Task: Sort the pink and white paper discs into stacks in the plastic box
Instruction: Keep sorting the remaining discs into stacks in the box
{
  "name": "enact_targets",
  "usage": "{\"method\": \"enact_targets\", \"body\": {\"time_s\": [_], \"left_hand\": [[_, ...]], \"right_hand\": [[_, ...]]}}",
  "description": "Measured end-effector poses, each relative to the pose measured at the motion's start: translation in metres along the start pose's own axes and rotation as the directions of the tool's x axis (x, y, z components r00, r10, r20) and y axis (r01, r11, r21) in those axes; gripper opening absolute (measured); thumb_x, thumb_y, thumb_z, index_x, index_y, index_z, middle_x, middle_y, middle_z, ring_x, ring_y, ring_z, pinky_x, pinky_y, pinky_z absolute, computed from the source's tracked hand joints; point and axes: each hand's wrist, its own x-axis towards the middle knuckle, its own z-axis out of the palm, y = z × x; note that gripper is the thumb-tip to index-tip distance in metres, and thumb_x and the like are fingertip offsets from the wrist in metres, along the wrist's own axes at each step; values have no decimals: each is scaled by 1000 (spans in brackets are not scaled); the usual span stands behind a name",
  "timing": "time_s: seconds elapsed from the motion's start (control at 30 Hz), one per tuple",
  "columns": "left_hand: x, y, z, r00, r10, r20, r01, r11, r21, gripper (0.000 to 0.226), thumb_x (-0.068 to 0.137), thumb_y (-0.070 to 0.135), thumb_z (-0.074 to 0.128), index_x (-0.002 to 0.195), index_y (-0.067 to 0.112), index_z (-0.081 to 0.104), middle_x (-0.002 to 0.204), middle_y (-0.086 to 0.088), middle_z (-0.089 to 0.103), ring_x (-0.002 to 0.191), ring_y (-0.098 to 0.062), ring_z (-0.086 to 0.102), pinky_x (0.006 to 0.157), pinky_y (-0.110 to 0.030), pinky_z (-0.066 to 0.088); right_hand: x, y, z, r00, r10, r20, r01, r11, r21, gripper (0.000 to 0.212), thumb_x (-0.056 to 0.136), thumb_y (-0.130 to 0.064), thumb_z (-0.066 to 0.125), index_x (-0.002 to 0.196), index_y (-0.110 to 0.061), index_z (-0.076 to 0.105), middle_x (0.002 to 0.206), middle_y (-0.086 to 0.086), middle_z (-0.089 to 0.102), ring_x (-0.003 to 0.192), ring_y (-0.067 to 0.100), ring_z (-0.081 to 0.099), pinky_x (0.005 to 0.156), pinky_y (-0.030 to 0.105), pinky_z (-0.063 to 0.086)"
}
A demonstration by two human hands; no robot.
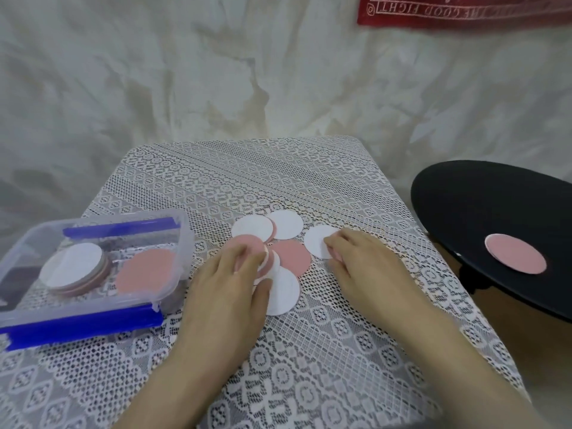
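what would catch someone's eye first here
Pink and white loose discs lie scattered mid-table, the left hand gripping a few and the right hand touching a white disc. At left, the plastic box holds a white-topped stack. At right, a pink disc lies on a black round table.

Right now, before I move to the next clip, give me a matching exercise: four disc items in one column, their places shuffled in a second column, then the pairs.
1. white-topped stack
2. pink disc beside that stack
3. lone pink disc
4. single white disc

A. on the black round table
B. on the lace tablecloth, under the right hand fingertips
C. left side of the plastic box
D. right side of the plastic box

Pairs: 1-C, 2-D, 3-A, 4-B.
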Motion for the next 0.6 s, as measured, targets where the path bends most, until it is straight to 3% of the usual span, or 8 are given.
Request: {"method": "enact_targets", "body": {"time_s": [0.2, 0.27, 0.4, 0.6], "left_hand": [[-15, 8, 5, 999, -32, 29, 34, 996, -84, 46, 97, 25, 57, 142, 25, 49, 148, 2, 42, 132, -25, 43, 110, -39, 37], [-19, 13, 5, 999, -16, 36, 21, 990, -138, 47, 97, 23, 55, 144, 23, 49, 151, 4, 39, 140, -20, 37, 116, -32, 31], [-19, 21, -1, 996, 79, 35, -67, 964, -256, 43, 96, 14, 55, 138, 22, 52, 144, 15, 38, 128, 2, 36, 103, 1, 15], [-10, 14, -2, 992, 104, 76, -76, 950, -304, 43, 100, 19, 52, 143, 25, 51, 144, 18, 42, 131, 3, 35, 102, 1, 17]], "right_hand": [[-14, -26, -2, 994, -100, 39, 98, 994, 56, 34, 107, -32, 35, 122, -24, 64, 117, -10, 62, 107, 14, 55, 91, 36, 50], [-15, -25, -7, 995, -83, 52, 78, 993, 92, 33, 106, -31, 37, 119, -25, 66, 116, -10, 64, 106, 16, 56, 90, 39, 50], [-9, -18, -14, 999, -32, 29, 28, 991, 128, 31, 102, -28, 41, 113, -25, 70, 110, -9, 68, 100, 17, 60, 83, 39, 51], [6, -26, -12, 999, -13, 31, 10, 995, 103, 32, 103, -35, 46, 124, -26, 68, 120, -8, 68, 106, 21, 57, 91, 37, 46]]}}
